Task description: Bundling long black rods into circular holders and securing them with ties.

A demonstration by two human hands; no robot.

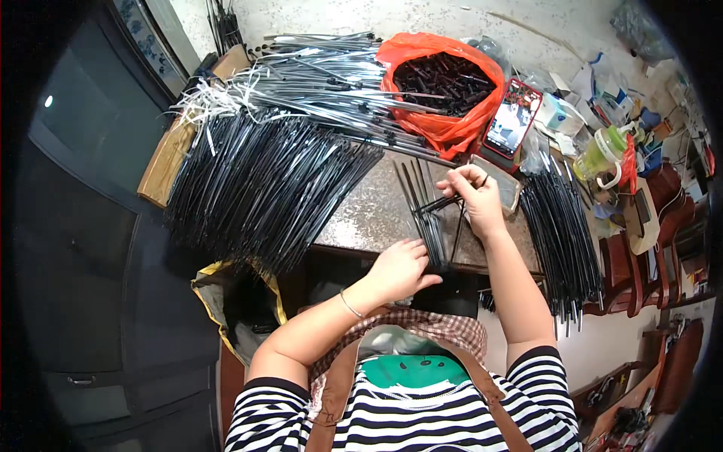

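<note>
My right hand pinches a thin black rod above the speckled table, its fingers closed around one end. My left hand rests palm down at the table's near edge, fingers spread, touching the lower ends of a few black rods that lie across the table. A large heap of black rods lies to the left. Another bundle of black rods lies to the right.
Silver rods with white ties pile at the back. An orange plastic bag holds small dark parts. A phone leans beside it. A green lidded cup stands right. A yellow-rimmed sack sits below left.
</note>
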